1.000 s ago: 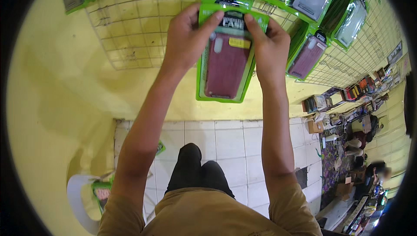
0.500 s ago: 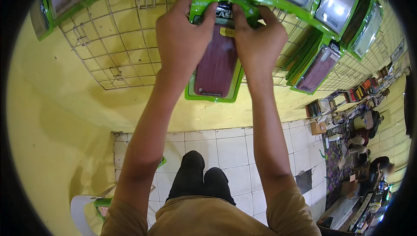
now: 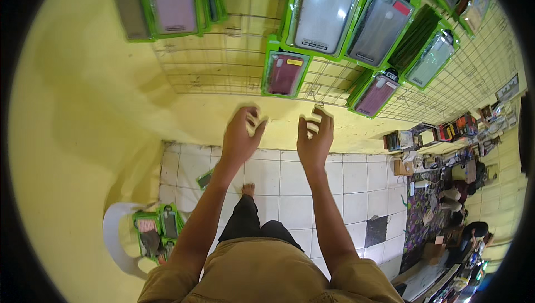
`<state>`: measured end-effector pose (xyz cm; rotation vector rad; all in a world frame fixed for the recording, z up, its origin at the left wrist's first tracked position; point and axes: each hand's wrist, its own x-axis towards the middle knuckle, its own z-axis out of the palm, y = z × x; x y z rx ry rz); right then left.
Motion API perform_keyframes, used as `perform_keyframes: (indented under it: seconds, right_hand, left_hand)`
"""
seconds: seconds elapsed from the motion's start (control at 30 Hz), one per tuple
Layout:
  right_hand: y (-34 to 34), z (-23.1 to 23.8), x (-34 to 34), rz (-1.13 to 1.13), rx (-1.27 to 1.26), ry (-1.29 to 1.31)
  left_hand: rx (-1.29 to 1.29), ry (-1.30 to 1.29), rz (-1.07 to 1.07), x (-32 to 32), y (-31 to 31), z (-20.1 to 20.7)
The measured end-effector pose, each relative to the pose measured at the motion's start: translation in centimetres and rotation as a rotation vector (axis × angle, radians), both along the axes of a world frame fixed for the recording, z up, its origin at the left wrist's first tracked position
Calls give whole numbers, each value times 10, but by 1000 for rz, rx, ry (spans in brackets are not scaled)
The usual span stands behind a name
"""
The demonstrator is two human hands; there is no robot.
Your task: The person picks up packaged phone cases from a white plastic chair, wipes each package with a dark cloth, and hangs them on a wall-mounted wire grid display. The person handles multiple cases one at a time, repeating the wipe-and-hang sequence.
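My left hand (image 3: 241, 142) is in the air below the wire rack, its fingers loosely curled and apart, holding nothing. To its right my right hand (image 3: 316, 144) is likewise empty, with bent, spread fingers. Above and between them a maroon phone case in a green-edged pack (image 3: 285, 74) hangs on the wire grid (image 3: 234, 74), touched by neither hand. Larger packs with a clear phone case (image 3: 325, 10) and a greyish phone case (image 3: 380, 24) hang directly over it.
More packs (image 3: 173, 2) hang at the upper left, and a maroon one (image 3: 376, 95) at the right. A white chair (image 3: 114, 225) at lower left bears several green packs (image 3: 170, 222). One pack (image 3: 205, 179) lies on the tiled floor. People (image 3: 476, 229) sit far right among boxes.
Both hands have let go of the maroon phone case pack and drawn down toward me. The pack now hangs on the grid. The view has shifted, showing more of the chair and floor.
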<state>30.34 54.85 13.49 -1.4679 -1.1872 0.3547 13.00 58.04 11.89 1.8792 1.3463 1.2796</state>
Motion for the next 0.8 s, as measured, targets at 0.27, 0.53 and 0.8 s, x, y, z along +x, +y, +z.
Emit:
perform_keyframes:
  seconds: [0.27, 0.53, 0.8]
  right_hand:
    - [-183, -68, -23, 352, -282, 143]
    - [-237, -82, -106, 626, -412, 333]
    - [-265, -84, -249, 1029, -452, 315]
  left_hand:
    - [-624, -235, 102, -129, -275, -69]
    - [-553, -515, 558, -214, -416, -77]
    - [-438, -701, 778, -285, -489, -84]
